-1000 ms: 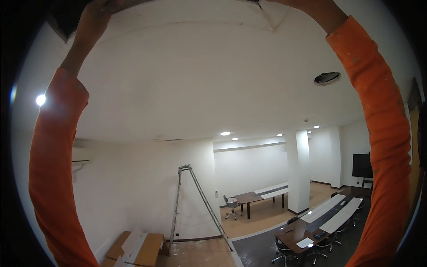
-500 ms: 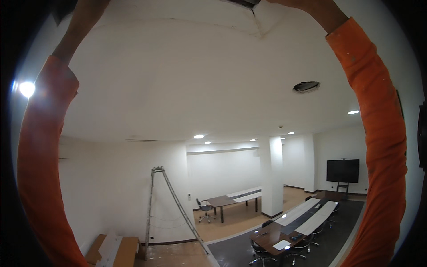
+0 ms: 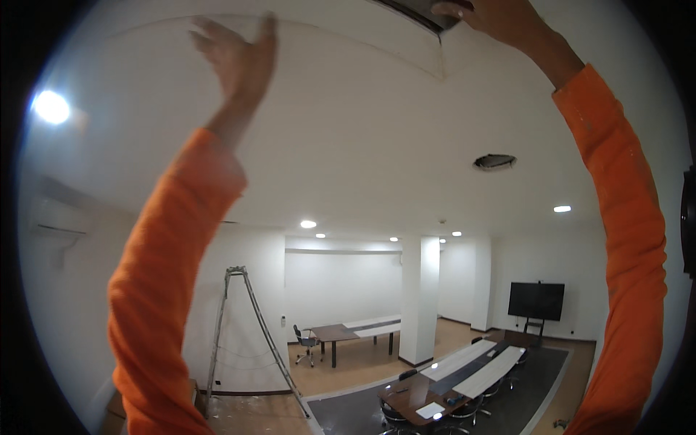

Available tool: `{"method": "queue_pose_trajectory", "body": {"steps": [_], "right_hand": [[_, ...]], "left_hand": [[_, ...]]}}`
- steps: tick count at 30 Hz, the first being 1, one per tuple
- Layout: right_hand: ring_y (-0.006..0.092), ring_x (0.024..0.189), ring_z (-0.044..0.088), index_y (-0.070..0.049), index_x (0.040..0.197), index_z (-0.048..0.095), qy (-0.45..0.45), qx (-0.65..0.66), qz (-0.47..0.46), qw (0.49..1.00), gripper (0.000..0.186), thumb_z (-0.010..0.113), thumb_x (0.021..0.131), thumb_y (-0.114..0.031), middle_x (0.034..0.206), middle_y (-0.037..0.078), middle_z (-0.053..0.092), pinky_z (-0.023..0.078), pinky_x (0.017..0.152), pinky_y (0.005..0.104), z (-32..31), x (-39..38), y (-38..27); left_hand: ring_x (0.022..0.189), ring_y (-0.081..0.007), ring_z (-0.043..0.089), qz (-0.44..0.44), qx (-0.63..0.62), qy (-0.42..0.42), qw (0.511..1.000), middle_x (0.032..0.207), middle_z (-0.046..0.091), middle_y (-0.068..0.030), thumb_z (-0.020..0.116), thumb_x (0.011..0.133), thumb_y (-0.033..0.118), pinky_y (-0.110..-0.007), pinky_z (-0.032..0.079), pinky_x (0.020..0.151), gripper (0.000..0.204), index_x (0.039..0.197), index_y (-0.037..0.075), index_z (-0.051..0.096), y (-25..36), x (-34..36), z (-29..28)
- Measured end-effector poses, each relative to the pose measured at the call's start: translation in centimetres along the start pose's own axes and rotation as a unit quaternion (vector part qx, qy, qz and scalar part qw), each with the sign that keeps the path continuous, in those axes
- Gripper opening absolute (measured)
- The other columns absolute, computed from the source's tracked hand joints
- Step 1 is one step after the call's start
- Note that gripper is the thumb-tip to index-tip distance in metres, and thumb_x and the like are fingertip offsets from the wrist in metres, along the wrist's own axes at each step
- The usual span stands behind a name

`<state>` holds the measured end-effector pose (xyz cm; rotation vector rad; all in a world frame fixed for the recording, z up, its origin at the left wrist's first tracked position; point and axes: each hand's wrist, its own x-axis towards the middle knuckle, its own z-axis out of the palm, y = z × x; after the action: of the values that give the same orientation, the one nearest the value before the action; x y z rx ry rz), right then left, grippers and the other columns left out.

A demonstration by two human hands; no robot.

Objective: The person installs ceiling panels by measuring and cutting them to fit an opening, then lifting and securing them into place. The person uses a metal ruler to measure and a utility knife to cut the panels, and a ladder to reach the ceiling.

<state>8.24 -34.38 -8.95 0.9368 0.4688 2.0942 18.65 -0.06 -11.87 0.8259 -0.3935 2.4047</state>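
Observation:
My left hand is raised below the white ceiling, slightly blurred, with its fingers spread and nothing in it. My right hand is up at the top edge, next to the corner of a dark rectangular opening in the ceiling. A finger or thumb of it points toward the opening; the rest of its fingers are cut off by the frame, so its grip cannot be made out. A thin line or crack runs across the ceiling from this corner. Both forearms wear orange sleeves.
A stepladder stands by the left wall. Below right is a long meeting table with chairs; another table stands behind. A white column, a screen on a stand and a ragged round ceiling hole are farther off.
My left hand has come down and inward from the upper left into view. The view has tilted up and shifted slightly, showing more of the ceiling opening; the right hand stays beside it.

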Motion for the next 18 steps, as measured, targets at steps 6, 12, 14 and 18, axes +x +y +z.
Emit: {"method": "queue_pose_trajectory", "body": {"steps": [6,12,14,18], "right_hand": [[0.0285,0.102,0.047,-0.018,0.101,0.080,0.029,-0.010,-0.010,0.999,0.029,0.073,0.088,-0.042,0.095,0.003,0.061,0.043,0.083,0.0430,0.1,0.1,-0.2],[0.0292,0.101,0.047,-0.018,0.100,0.080,0.031,-0.020,0.000,0.999,0.029,0.074,0.086,-0.042,0.094,0.002,0.061,0.043,0.083,0.0434,0.1,0.1,-0.4],[0.0291,0.101,0.047,-0.018,0.100,0.080,0.038,-0.019,-0.002,0.999,0.029,0.074,0.086,-0.042,0.094,0.003,0.060,0.043,0.083,0.0434,0.2,0.1,-0.6],[0.0286,0.101,0.047,-0.018,0.099,0.080,0.055,-0.010,-0.007,0.998,0.029,0.074,0.086,-0.042,0.094,0.004,0.059,0.043,0.084,0.0432,0.3,0.1,-1.0]], "left_hand": [[0.155,-0.0461,-0.010,-0.041,-0.116,-0.136,0.983,0.164,-0.010,-0.0361,0.070,0.086,0.067,-0.050,0.011,0.127,0.134,0.155,-0.013,-0.012,3.3,-3.4,2.4],[0.153,-0.0531,-0.005,-0.092,-0.135,-0.113,0.980,0.161,-0.014,-0.0387,0.083,0.083,0.047,-0.056,0.017,0.126,0.137,0.155,-0.007,-0.020,5.7,-3.6,3.2],[0.153,-0.0533,-0.005,-0.091,-0.132,-0.111,0.981,0.161,-0.015,-0.0393,0.083,0.083,0.048,-0.056,0.017,0.125,0.137,0.154,-0.006,-0.021,5.8,-3.6,3.2],[0.153,-0.0532,-0.005,-0.090,-0.110,-0.124,0.982,0.160,-0.015,-0.0405,0.083,0.083,0.047,-0.055,0.018,0.126,0.137,0.154,-0.007,-0.022,5.7,-3.5,2.8]]}}
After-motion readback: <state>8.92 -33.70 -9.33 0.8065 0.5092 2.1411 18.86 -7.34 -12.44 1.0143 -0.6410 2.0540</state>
